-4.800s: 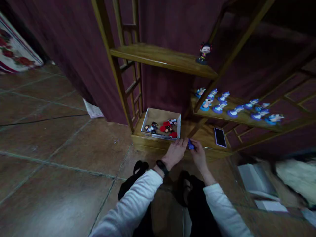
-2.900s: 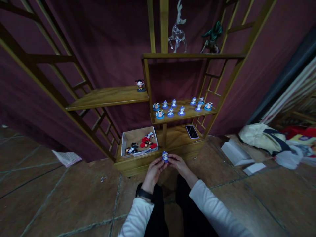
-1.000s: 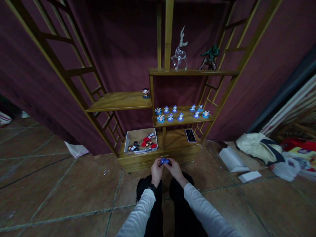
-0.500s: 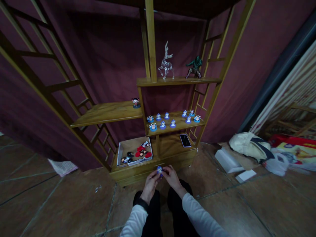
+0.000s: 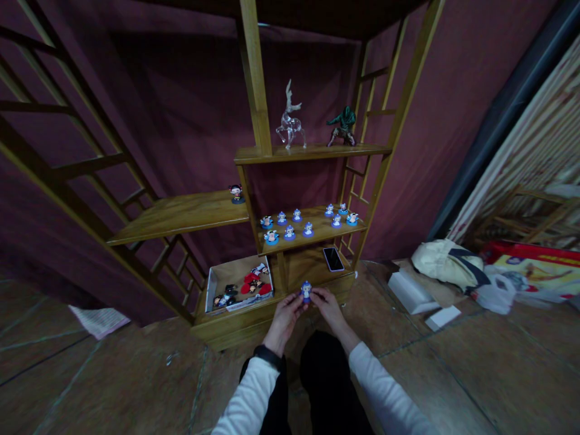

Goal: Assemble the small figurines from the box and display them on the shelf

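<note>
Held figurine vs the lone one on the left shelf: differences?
Colour: held figurine is mainly purple and white; lone figurine has black hair.
Base: held figurine's is purple, lone figurine's dark.
Support: held figurine sits between left hand and right hand; lone figurine stands on the left shelf.
Shared: both upright.

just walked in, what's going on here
Someone's left hand and right hand hold a small purple figurine upright between them, in front of a wooden display unit. Other purple and blue figurines stand on a middle shelf. Below, an open box holds red and black figures, and a phone lies to its right.
</note>
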`<state>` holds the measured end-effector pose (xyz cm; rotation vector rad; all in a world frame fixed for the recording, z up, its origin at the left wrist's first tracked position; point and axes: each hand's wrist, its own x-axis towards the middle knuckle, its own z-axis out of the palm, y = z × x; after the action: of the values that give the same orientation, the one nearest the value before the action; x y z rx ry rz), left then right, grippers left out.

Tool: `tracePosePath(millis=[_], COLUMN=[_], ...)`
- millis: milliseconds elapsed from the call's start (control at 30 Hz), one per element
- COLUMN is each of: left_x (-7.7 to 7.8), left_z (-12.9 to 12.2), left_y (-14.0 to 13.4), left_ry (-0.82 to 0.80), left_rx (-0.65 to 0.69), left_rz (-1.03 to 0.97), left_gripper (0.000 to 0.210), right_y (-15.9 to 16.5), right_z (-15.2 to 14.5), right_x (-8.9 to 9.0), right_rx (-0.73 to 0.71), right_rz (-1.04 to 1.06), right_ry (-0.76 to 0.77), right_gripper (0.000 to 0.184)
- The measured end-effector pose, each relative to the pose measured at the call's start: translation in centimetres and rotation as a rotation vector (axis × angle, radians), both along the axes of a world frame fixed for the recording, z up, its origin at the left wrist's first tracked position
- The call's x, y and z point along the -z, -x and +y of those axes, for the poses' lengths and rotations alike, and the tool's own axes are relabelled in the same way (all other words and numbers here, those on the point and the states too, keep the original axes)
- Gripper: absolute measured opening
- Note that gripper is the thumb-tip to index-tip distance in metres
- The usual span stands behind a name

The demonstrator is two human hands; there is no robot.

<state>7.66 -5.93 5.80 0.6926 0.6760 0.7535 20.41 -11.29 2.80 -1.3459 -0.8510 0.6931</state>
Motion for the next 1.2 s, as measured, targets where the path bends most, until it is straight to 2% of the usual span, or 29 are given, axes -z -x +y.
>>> tracePosePath(millis=[200, 367, 500, 667, 933, 1200], left_x=[-3.2, -4.6, -5.5, -6.7, -8.4, -8.8], left_z=[1.1, 1.5, 1.7, 1.9, 1.9, 2.5], left_y=[-1.9, -3.3, -4.7, -6.2, -8.2, -9.6], left_ry=[-0.018, -0.052, -0.085, -0.133, -0.157, -0.186], left_rx=[0.062, 0.083, 0.1, 0.108, 0.054, 0.047], left_rz=[-0.049, -0.078, -0.074, -0.087, -0.076, -0.084], left_gripper=[0.017, 0.02, 0.025, 0.028, 0.03, 0.032], right_y=[-2.5, -4.4, -5.4, -6.5, -8.3, -9.5], right_z=[0.4, 1.0, 1.4, 1.8, 2.1, 3.1], right_x=[-3.9, -6.2, -7.7, -8.4, -9.6, -10.2], right_rx=[-0.027, 0.02, 0.009, -0.037, -0.029, -0.029], right_rz=[-0.029, -0.239, -0.233, -0.184, -0.219, -0.234], right_ry=[-0.055, -0.137, -0.181, -0.19, -0.189, -0.19], right_gripper=[0.028, 0.021, 0.027, 0.039, 0.045, 0.042])
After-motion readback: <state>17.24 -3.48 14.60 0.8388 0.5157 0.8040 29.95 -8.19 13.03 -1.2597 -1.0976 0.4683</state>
